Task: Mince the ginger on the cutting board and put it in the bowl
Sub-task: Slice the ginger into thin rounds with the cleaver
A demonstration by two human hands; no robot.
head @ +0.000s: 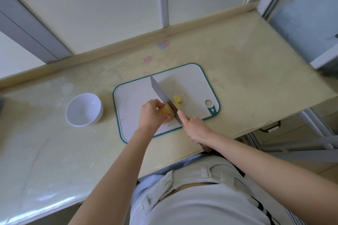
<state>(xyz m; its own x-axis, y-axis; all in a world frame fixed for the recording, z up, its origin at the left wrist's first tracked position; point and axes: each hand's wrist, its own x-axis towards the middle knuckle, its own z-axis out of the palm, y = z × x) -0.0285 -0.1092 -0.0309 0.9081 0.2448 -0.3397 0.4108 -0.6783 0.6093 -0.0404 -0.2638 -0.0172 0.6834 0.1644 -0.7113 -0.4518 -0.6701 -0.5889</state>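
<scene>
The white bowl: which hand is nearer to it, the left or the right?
Left. The left hand holds the ginger on the cutting board, to the right of the bowl; the right hand grips the knife farther right, past the ginger.

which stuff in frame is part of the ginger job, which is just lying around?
Job: ginger held by left hand; cut pieces; cleaver in right hand; cutting board; bowl, empty.
Lying about: coloured marks on the counter.
</scene>
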